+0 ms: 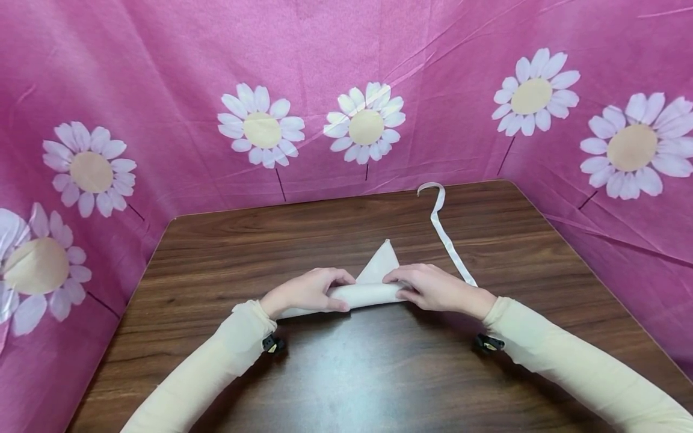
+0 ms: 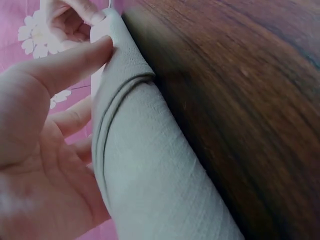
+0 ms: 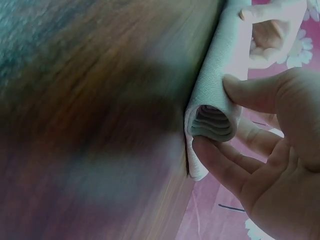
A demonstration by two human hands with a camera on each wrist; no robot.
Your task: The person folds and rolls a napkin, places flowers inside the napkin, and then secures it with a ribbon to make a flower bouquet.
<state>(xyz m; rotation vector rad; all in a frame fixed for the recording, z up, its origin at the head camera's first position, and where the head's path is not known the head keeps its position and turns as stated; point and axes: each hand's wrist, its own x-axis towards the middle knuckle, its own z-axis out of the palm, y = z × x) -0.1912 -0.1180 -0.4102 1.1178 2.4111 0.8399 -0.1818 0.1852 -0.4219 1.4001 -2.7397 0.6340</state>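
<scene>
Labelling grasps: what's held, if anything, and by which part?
A rolled white cloth: the right hand grips its open right end; the left hand holds it partway along.

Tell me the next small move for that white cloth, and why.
Probably turn the roll forward over the pointed tip: that tip lies unrolled on the far side, and the left grip and right grip both hold the roll.

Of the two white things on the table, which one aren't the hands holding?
The narrow ribbon with the curved far end. The other, the rolled cloth, is thicker and held by the left hand and the right hand.
</scene>
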